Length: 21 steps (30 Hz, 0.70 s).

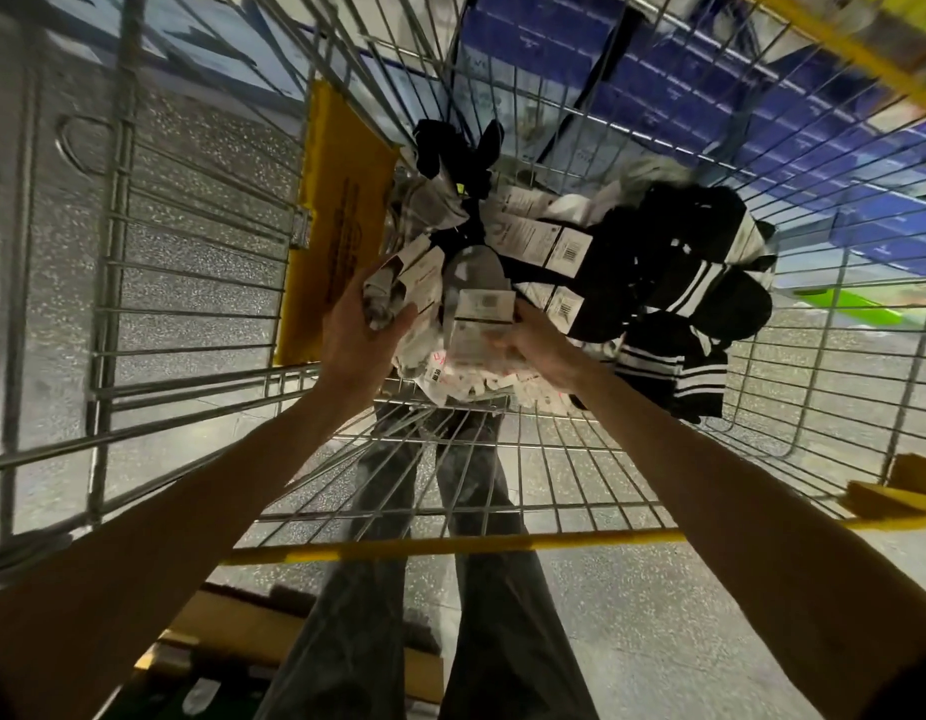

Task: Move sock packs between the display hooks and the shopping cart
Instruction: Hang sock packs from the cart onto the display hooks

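Note:
I look straight down into a wire shopping cart [502, 475] with a pile of sock packs on its floor. My left hand [359, 335] grips a grey-white sock pack [398, 288] at the pile's near left. My right hand [541, 350] holds another pale sock pack [484, 317] with a white label, right beside it. Black sock packs with white stripes [674, 283] lie to the right, and a black pair [450, 153] lies at the far end. No display hooks are in view.
A yellow flap [336, 220] hangs on the cart's left inner wall. The yellow handle bar [450, 545] crosses below my forearms. My legs in jeans [398, 615] stand behind the cart. Blue shelving [710, 85] shows beyond the far wall, and a cardboard box [232, 631] sits at the bottom left.

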Each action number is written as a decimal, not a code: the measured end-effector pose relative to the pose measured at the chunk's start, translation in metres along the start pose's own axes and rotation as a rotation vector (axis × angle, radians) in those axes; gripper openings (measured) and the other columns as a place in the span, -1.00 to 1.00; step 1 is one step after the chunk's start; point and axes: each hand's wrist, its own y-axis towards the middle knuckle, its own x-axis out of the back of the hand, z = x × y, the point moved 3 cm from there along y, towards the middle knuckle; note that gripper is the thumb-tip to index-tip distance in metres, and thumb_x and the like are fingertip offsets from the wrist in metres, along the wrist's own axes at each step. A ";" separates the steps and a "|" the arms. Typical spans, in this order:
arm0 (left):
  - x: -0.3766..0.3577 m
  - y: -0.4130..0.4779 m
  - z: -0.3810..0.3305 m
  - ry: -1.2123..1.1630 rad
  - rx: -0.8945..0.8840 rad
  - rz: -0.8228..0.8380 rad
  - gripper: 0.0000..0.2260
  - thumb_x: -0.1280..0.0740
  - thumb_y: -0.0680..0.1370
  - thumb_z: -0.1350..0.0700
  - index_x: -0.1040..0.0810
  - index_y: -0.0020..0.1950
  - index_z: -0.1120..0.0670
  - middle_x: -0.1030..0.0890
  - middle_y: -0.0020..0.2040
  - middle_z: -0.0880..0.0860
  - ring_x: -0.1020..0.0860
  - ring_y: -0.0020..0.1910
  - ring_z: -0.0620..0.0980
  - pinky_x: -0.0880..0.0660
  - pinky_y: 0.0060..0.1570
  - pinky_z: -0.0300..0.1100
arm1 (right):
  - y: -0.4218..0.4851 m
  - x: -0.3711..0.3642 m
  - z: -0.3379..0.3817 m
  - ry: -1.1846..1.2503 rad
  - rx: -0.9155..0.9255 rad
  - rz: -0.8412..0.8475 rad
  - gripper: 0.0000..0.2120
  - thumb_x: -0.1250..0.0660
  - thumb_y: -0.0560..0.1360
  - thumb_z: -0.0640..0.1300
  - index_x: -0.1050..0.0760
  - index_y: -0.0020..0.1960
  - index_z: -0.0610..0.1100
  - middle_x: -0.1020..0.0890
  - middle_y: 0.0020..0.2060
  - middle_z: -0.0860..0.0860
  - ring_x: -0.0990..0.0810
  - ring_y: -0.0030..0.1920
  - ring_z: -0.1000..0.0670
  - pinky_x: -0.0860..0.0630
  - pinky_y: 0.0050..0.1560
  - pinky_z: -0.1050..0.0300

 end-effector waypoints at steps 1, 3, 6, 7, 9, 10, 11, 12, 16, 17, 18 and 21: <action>0.001 0.001 -0.002 -0.030 0.004 -0.016 -0.54 -0.45 0.52 0.11 -0.43 0.39 0.07 -0.63 0.15 -0.04 -0.61 0.14 -0.08 -0.61 0.03 -0.21 | -0.004 0.006 0.005 0.150 -0.013 -0.051 -0.65 -0.25 0.56 -0.38 -0.31 0.31 -0.20 -0.56 0.17 -0.21 -0.62 0.08 -0.20 -0.63 -0.08 -0.06; 0.005 0.002 -0.004 -0.069 0.005 -0.030 -0.58 -0.45 0.52 0.09 -0.45 0.35 0.03 -0.62 0.08 -0.12 -0.62 0.11 -0.06 -0.63 0.02 0.03 | -0.015 0.013 0.014 0.531 -0.030 -0.112 -0.69 -0.19 0.60 -0.33 -0.25 0.31 -0.16 -0.57 -0.01 -0.16 -0.61 -0.14 -0.10 -0.60 -0.18 0.01; 0.006 0.006 -0.007 -0.169 0.067 -0.014 -0.60 -0.48 0.46 -0.02 -0.48 0.25 -0.04 -0.65 0.08 -0.02 -0.64 0.07 0.13 -0.61 0.02 0.22 | -0.024 0.006 0.020 1.000 -0.011 -0.124 -0.72 -0.18 0.61 -0.29 -0.31 0.32 -0.22 -0.59 -0.22 -0.16 -0.59 -0.28 -0.03 -0.60 -0.30 0.14; 0.005 0.007 -0.008 -0.209 0.097 -0.008 -0.61 -0.49 0.45 -0.01 -0.49 0.23 -0.02 -0.66 0.09 0.01 -0.64 0.07 0.16 -0.60 0.03 0.23 | -0.027 0.000 0.021 1.092 -0.007 -0.139 -0.68 -0.20 0.60 -0.28 -0.33 0.35 -0.25 -0.59 -0.15 -0.19 -0.61 -0.24 -0.05 -0.61 -0.29 0.15; 0.002 0.008 -0.014 -0.276 0.139 0.016 -0.65 -0.49 0.48 0.09 -0.50 0.23 0.04 -0.66 0.08 0.04 -0.65 0.07 0.10 -0.60 0.06 0.21 | -0.032 -0.014 0.027 1.213 0.001 -0.141 -0.62 -0.24 0.58 -0.25 -0.35 0.38 -0.27 -0.54 -0.07 -0.22 -0.59 -0.18 -0.10 -0.62 -0.26 0.14; 0.000 0.008 -0.017 -0.298 0.141 0.032 -0.65 -0.48 0.49 0.11 -0.50 0.24 0.05 -0.67 0.09 0.03 -0.65 0.08 0.07 -0.60 0.07 0.19 | -0.035 -0.023 0.032 1.238 -0.005 -0.134 -0.62 -0.26 0.58 -0.23 -0.36 0.38 -0.28 -0.51 -0.11 -0.21 -0.56 -0.20 -0.09 -0.63 -0.24 0.14; -0.002 0.008 -0.023 -0.316 0.137 0.050 -0.63 -0.48 0.49 0.10 -0.50 0.26 0.05 -0.67 0.10 0.01 -0.64 0.10 0.03 -0.60 0.10 0.14 | -0.037 -0.033 0.036 1.248 -0.024 -0.137 -0.63 -0.29 0.57 -0.20 -0.39 0.35 -0.28 -0.51 -0.11 -0.21 -0.55 -0.20 -0.08 -0.63 -0.24 0.13; -0.004 0.007 -0.030 -0.339 0.129 0.067 -0.63 -0.48 0.50 0.11 -0.50 0.28 0.04 -0.67 0.12 0.00 -0.64 0.13 -0.01 -0.60 0.11 0.07 | -0.042 -0.044 0.041 1.230 -0.046 -0.161 -0.61 -0.33 0.56 -0.17 -0.40 0.34 -0.28 -0.55 -0.07 -0.21 -0.58 -0.18 -0.08 -0.63 -0.26 0.12; -0.005 -0.004 -0.065 -0.426 0.104 0.040 -0.69 -0.41 0.53 0.29 -0.53 0.22 0.03 -0.68 0.09 -0.03 -0.64 0.12 -0.05 -0.61 0.05 -0.10 | -0.062 -0.065 0.070 0.984 -0.070 -0.291 -0.49 -0.43 0.50 -0.02 -0.36 0.36 -0.15 -0.66 0.03 -0.14 -0.67 -0.24 -0.03 -0.62 -0.33 0.09; -0.003 -0.007 -0.075 -0.441 0.113 0.018 -0.67 -0.41 0.52 0.29 -0.53 0.23 0.02 -0.67 0.10 -0.02 -0.64 0.13 -0.04 -0.60 0.06 -0.08 | -0.071 -0.065 0.080 0.919 -0.073 -0.307 -0.47 -0.44 0.49 0.03 -0.34 0.35 -0.12 -0.65 0.04 -0.13 -0.67 -0.19 -0.04 -0.63 -0.29 0.08; 0.001 -0.011 -0.087 -0.455 0.114 0.002 -0.65 -0.43 0.50 0.26 -0.52 0.26 0.04 -0.66 0.12 0.00 -0.63 0.14 -0.03 -0.59 0.07 -0.05 | -0.082 -0.063 0.090 0.861 -0.086 -0.335 -0.42 -0.45 0.47 0.07 -0.30 0.35 -0.11 -0.63 0.07 -0.12 -0.66 -0.12 -0.05 -0.64 -0.27 0.08; 0.015 -0.025 -0.130 -0.473 0.055 -0.012 -0.55 -0.47 0.47 0.17 -0.47 0.33 0.13 -0.64 0.17 0.11 -0.62 0.16 0.07 -0.61 0.02 -0.08 | -0.120 -0.042 0.117 0.454 -0.078 -0.568 -0.13 -0.49 0.37 0.20 -0.08 0.45 -0.06 -0.35 0.33 -0.17 -0.45 0.26 -0.17 -0.57 0.03 0.05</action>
